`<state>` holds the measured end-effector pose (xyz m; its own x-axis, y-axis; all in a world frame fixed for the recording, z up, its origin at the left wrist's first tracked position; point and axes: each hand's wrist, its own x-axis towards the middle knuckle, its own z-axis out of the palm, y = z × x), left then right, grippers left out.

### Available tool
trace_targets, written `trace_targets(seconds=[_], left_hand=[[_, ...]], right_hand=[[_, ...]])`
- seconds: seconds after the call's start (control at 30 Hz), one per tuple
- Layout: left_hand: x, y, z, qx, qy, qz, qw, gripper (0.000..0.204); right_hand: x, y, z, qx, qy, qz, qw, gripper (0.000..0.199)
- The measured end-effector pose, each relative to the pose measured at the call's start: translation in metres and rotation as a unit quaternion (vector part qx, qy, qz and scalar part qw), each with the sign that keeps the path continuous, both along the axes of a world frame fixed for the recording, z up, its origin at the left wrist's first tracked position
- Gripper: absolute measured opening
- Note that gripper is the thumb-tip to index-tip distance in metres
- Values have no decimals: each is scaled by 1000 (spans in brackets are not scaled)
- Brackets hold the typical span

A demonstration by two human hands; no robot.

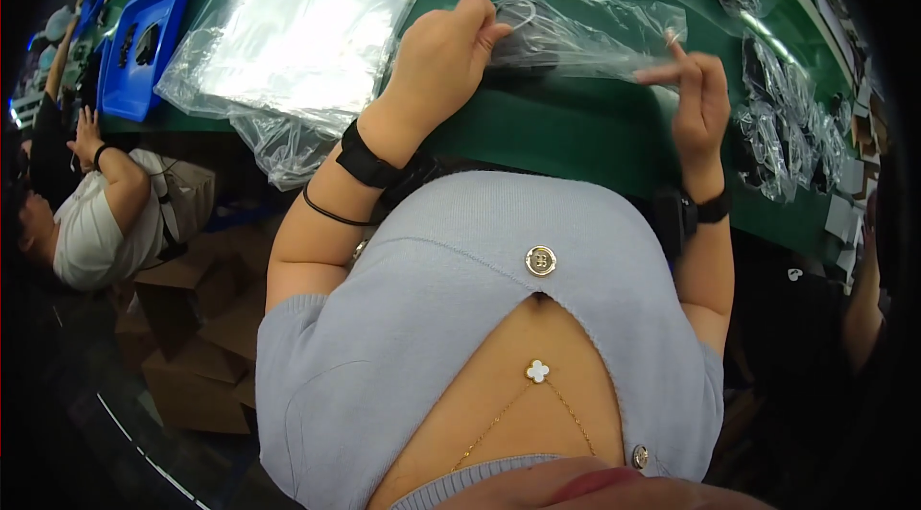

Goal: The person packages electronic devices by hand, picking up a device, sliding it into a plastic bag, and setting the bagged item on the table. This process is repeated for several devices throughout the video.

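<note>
While the left hand (443, 61) is raised over the green table (576, 131), its thumb and forefinger are pinching the near end of a clear plastic bag (614, 25). From this hand, the bag stretches out toward three o'clock. Inside it, just beside the pinching fingertips, there is a dark object (526, 51), and at two o'clock from the hand one sees a pale cable loop (521, 13). The right hand (700, 95) is at the far end of the bag, its fingers spread and a little blurred; whether they touch the plastic, I cannot tell. At nine o'clock from the left hand lies a pile of flat bags (307, 25), and farther that way, a blue tray (130, 93). Between three and four o'clock from the right hand are wrapped bundles (782, 126).
</note>
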<state>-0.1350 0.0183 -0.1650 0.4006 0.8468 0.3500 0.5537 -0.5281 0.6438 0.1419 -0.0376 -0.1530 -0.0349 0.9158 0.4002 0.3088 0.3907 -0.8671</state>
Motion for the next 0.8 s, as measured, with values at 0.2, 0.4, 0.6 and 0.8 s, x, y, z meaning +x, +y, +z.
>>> trace_targets(seconds=[0.2, 0.4, 0.6, 0.8], left_hand=[[19, 11, 12, 3, 15, -4, 1000, 40], [55, 41, 4, 74, 110, -53, 990, 68], [75, 52, 28, -211, 153, -112, 959, 53], [123, 19, 67, -148, 133, -211, 957, 47]], right_hand=[[10, 62, -23, -118, -144, -153, 971, 18], [55, 70, -18, -85, -343, -202, 913, 26], [83, 68, -8, -32, -246, -160, 955, 24], [116, 55, 66, -57, -137, -73, 986, 19]])
